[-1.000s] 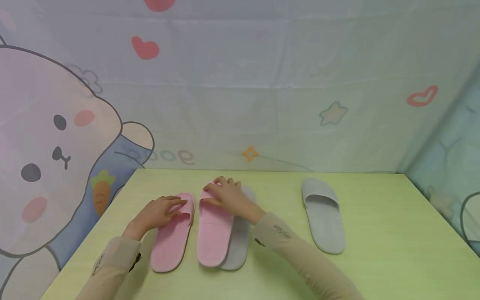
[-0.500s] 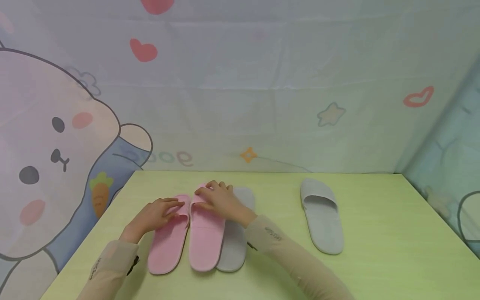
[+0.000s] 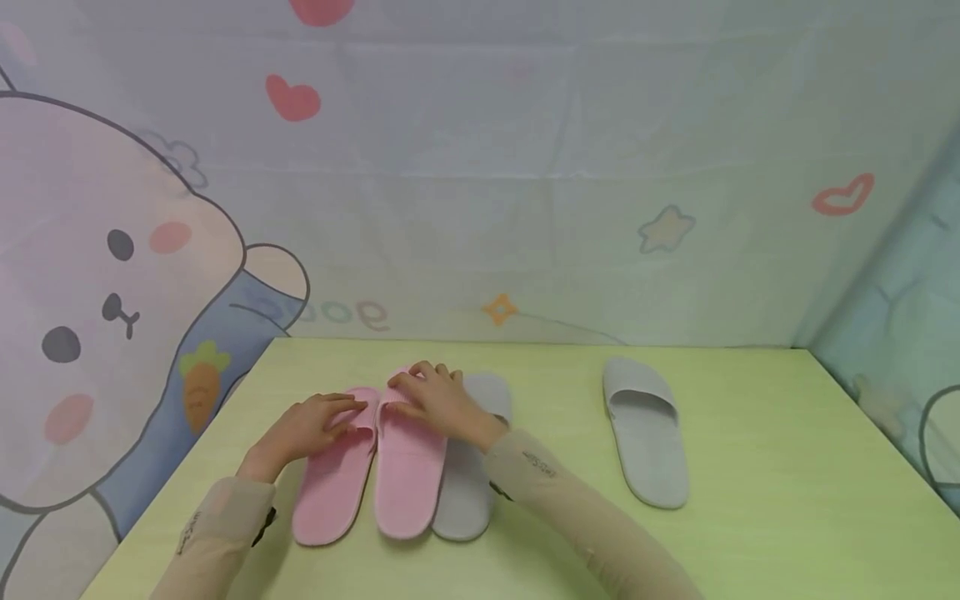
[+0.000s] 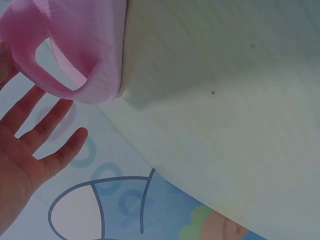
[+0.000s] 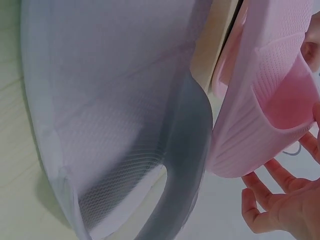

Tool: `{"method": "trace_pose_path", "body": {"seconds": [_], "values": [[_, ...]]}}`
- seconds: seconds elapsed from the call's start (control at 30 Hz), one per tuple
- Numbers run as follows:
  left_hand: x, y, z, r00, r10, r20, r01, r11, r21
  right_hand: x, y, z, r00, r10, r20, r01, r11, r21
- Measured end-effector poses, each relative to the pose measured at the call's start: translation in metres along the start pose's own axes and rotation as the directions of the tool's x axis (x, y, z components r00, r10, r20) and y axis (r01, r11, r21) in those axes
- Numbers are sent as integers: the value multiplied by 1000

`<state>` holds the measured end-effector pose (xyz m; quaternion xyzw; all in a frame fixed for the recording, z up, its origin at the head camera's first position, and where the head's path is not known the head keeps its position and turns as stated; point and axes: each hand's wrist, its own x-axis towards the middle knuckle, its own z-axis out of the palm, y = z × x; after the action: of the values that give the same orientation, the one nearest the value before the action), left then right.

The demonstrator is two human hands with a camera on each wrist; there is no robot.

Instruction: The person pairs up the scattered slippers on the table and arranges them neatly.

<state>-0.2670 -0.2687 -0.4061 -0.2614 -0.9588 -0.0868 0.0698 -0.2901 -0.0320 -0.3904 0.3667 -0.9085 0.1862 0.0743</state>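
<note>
Head view, left to right: the left hand (image 3: 300,429) pinches the left pink slipper (image 3: 337,492) at its toe end, left of the counter's (image 3: 765,483) middle, where a loose hold could let the heel swivel if its mate pushed against it. Just beside it, the right hand (image 3: 442,406) pinches the toe end of the right pink slipper (image 3: 408,492), which partly hides the near gray slipper (image 3: 467,492); sideways movement could drag that one if their edges catch. Well apart, the far gray slipper (image 3: 652,442) seems little at risk.
</note>
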Motion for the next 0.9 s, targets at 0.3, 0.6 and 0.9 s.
{"method": "trace_pose_path", "body": {"seconds": [0.3, 0.6, 0.9], "values": [[-2, -2, -2, 1000, -10, -3, 10, 1000, -7, 8, -5, 5, 1000, 11, 26, -11, 1000, -13], [-2, -5, 0, 1000, -7, -24, 6, 999, -44, 11, -7, 11, 999, 24, 39, -23, 999, -33], [-3, -7, 3, 1000, 9, -13, -10, 997, -71, 11, -10, 15, 997, 10, 78, -4, 997, -78]]}}
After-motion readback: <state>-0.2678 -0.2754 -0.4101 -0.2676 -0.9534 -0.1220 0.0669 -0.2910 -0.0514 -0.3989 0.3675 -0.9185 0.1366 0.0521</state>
